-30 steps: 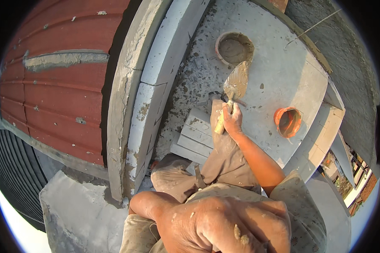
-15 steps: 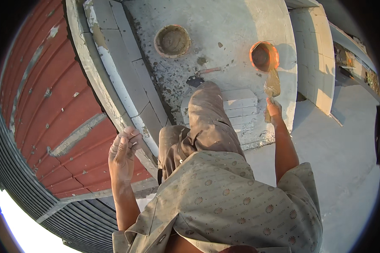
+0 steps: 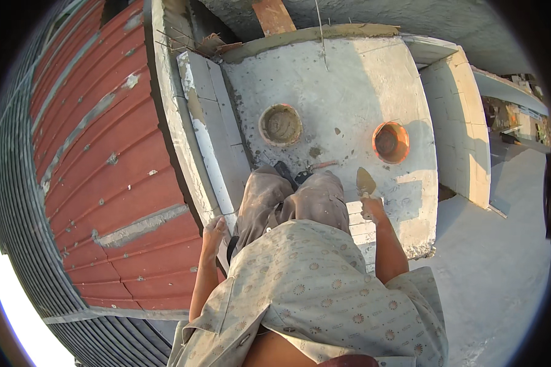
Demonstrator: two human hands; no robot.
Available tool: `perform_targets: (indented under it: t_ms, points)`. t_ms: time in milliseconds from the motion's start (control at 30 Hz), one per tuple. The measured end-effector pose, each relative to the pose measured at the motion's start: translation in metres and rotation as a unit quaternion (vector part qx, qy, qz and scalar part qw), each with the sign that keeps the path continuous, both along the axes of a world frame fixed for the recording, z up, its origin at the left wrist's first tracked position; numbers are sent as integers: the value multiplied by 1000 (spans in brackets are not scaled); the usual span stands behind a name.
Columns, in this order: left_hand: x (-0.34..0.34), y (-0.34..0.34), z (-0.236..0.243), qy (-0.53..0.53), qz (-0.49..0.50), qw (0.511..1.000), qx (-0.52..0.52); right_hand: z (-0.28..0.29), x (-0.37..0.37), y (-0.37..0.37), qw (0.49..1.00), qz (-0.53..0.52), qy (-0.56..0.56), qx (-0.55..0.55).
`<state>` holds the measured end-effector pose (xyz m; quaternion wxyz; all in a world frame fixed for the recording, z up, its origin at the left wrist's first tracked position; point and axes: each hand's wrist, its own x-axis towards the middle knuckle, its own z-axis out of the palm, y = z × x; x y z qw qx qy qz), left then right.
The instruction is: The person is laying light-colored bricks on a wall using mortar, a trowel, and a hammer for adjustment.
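My right hand (image 3: 372, 209) grips the handle of a pointed trowel (image 3: 365, 181), its blade aimed away from me over the concrete floor. The blade is apart from the orange bucket (image 3: 390, 142), which stands beyond it to the right. My left hand (image 3: 214, 232) hangs by the low block wall (image 3: 211, 140) at my left, its fingers loosely bent and nothing visible in them. Whether it touches the wall, I cannot tell. A round tub of grey mortar (image 3: 280, 125) stands ahead of my knees. A tool with a reddish handle (image 3: 322, 165) lies near my feet.
Pale blocks (image 3: 362, 226) lie beside my right leg. Past the low wall is a red ribbed metal roof (image 3: 116, 202). A taller block wall (image 3: 459, 122) stands right of the raised slab's edge. Wire ends (image 3: 171, 40) stick out at the far left corner.
The view has shifted, showing more of the far floor. My right hand has drawn the trowel back from the orange bucket toward me. My left hand has lowered beside the wall.
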<state>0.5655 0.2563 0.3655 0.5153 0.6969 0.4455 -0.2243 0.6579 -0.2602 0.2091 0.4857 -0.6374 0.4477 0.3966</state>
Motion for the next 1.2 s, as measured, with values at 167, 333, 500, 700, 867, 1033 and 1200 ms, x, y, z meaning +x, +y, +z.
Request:
perform_targets:
  t_ms: [167, 333, 500, 700, 867, 1033, 1200]
  points:
    - [15, 12, -17, 20, 6, 1000, -20, 6, 108, 119, 978, 191, -83, -3]
    - [6, 33, -26, -5, 60, 998, -20, 16, 184, 210, 943, 316, -92, -43]
    - [-30, 56, -64, 34, 154, 985, -65, 63, 197, 255, 930, 352, -87, -61]
    - [-3, 45, -92, 62, 179, 975, -115, -11, 198, 161, 894, 225, -369, -114]
    - [48, 13, -97, 17, 199, 975, -101, 49, 234, 110, 963, 129, -237, -4]
    - [162, -38, -119, -25, 105, 987, -121, -7, 234, 23, 863, 334, -357, -128]
    - [258, -154, -100, -51, 68, 989, -120, 15, 288, -54, 882, 340, -325, -29]
